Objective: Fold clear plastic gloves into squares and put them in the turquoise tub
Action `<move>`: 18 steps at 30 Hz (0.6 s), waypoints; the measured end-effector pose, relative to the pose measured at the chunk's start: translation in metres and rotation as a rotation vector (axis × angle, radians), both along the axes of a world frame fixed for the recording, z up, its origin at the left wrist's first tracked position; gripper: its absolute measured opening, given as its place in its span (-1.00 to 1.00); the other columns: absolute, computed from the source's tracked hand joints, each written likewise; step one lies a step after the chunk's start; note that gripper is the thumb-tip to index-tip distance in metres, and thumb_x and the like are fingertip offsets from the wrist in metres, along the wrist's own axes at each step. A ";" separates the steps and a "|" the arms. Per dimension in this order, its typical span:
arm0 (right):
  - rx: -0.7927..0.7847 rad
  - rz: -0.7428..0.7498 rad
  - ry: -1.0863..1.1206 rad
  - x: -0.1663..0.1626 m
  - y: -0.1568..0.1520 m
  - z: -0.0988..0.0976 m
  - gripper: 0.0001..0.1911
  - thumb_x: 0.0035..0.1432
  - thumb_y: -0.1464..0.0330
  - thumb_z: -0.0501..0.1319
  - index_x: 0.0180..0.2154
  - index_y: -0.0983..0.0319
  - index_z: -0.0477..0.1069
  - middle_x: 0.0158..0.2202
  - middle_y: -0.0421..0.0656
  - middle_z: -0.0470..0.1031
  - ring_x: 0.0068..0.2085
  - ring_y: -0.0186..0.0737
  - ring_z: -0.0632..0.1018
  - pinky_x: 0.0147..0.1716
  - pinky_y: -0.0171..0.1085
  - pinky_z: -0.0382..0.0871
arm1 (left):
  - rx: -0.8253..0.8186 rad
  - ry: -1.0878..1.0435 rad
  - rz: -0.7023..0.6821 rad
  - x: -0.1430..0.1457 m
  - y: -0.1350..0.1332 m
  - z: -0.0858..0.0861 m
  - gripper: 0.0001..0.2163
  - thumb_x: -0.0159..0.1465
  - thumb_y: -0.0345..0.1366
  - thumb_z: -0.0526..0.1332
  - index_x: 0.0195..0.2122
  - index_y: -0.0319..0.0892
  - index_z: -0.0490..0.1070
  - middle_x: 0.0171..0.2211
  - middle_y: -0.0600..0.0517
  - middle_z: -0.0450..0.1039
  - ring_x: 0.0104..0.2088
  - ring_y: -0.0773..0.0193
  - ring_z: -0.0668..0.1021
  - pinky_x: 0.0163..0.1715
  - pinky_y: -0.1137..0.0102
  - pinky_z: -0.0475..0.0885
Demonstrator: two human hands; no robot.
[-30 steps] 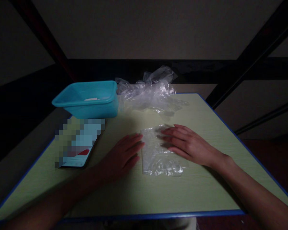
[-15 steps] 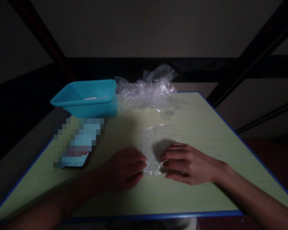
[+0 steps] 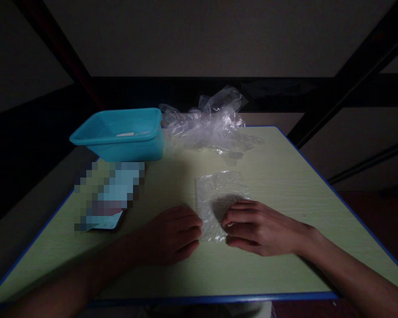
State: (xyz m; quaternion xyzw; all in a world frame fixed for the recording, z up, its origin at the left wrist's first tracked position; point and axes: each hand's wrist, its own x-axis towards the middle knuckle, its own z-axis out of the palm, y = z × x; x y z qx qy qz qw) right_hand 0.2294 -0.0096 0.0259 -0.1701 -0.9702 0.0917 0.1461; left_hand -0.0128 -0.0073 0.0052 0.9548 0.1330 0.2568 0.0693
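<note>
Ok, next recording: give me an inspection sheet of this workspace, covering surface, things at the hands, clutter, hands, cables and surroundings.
Surface: pale table with blue edging.
Things at the hands: flat clear plastic piece, lying on the table.
Clutter: crumpled clear plastic heap at the far edge; blue bin, far left, with something whitish inside; phone-like device nearer, partly pixelated.
Hands: left hand at the piece's lower left edge; right hand at its lower right, fingers curled; grip unclear.
Cables: nothing seen.
Surroundings: dim; greyish wall, dark bars.
</note>
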 end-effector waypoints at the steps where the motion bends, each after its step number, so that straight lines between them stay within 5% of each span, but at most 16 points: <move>1: -0.006 0.001 0.000 0.000 0.000 0.000 -0.74 0.22 0.36 0.10 -0.47 0.26 0.44 -0.35 -0.13 0.47 -0.32 -0.23 0.42 -0.29 -0.22 0.31 | 0.000 0.000 -0.001 0.000 0.000 0.000 -0.86 0.27 -0.45 0.02 -0.37 -0.22 0.35 -0.41 -0.02 0.48 -0.35 0.28 0.47 -0.26 0.34 0.41; 18: -0.012 0.005 -0.051 -0.002 0.001 0.001 -0.75 0.19 0.48 0.03 -0.46 0.29 0.42 -0.37 -0.11 0.43 -0.34 -0.23 0.37 -0.27 -0.22 0.28 | -0.001 0.031 -0.003 -0.001 0.001 -0.003 -0.91 0.25 -0.45 0.06 -0.33 -0.26 0.35 -0.37 -0.03 0.48 -0.33 0.25 0.46 -0.26 0.32 0.39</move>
